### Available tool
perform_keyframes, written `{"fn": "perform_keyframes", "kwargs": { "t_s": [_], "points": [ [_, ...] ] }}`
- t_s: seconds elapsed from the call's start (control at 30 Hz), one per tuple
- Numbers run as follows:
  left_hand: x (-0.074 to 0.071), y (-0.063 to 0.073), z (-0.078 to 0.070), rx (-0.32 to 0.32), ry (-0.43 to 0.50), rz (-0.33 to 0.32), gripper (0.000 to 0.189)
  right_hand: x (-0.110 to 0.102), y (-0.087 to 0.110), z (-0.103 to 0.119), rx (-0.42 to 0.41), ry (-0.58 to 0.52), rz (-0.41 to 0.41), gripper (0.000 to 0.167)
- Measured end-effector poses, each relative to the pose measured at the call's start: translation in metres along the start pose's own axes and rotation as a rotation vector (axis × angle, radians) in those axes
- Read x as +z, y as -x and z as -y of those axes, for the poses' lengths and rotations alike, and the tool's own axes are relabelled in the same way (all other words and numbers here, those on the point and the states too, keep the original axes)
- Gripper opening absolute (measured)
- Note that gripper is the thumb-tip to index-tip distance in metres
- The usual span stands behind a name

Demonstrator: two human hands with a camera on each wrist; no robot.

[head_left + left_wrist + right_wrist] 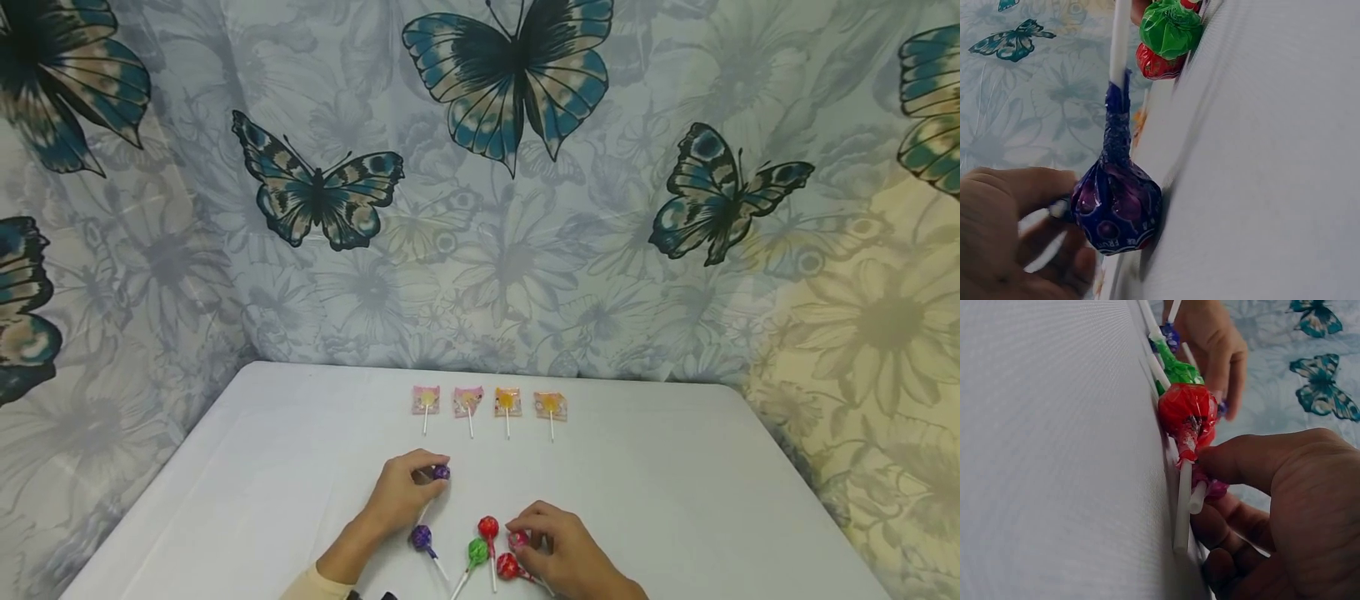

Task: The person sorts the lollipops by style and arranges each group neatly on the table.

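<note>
In the head view my left hand pinches a purple lollipop between thumb and fingers, its white stick pointing toward me. A second purple lollipop lies on the table just below that hand; it fills the front of the left wrist view, partly covering the held one. My right hand grips a pink lollipop, thumb and fingers around its wrapped head. Close beside it lie a red lollipop, another red lollipop and a green lollipop. In the right wrist view a red lollipop overlaps the pink one.
Several flat-wrapped lollipops stand in a row toward the table's far edge, from a pink-wrapped one to an orange one. The white table meets a butterfly-patterned cloth at the back.
</note>
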State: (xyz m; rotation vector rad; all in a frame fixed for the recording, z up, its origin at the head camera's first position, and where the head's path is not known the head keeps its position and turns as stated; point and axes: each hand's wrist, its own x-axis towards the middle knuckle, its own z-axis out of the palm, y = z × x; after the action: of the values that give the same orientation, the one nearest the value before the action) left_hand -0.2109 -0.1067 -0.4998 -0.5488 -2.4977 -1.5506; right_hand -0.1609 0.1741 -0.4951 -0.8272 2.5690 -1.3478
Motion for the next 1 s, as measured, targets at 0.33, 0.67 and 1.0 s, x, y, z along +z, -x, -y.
{"fn": "perform_keyframes", "kwargs": {
  "t_s": [0.33,0.67,1.0],
  "points": [
    [-0.025,-0.005,-0.04,0.115,0.093,-0.191,0.031,0.0,0.001,0.002,-0.018,0.022,-0.024,0.017],
    [-0.044,-0.012,-0.024,0.131,0.067,-0.317,0.032,-0.001,0.001,0.002,-0.008,0.032,-0.022,0.017],
    [-0.042,-0.012,0.004,0.049,0.039,-0.338,0.029,0.001,0.0,0.0,0.029,0.01,-0.009,0.018]
  ]
}}
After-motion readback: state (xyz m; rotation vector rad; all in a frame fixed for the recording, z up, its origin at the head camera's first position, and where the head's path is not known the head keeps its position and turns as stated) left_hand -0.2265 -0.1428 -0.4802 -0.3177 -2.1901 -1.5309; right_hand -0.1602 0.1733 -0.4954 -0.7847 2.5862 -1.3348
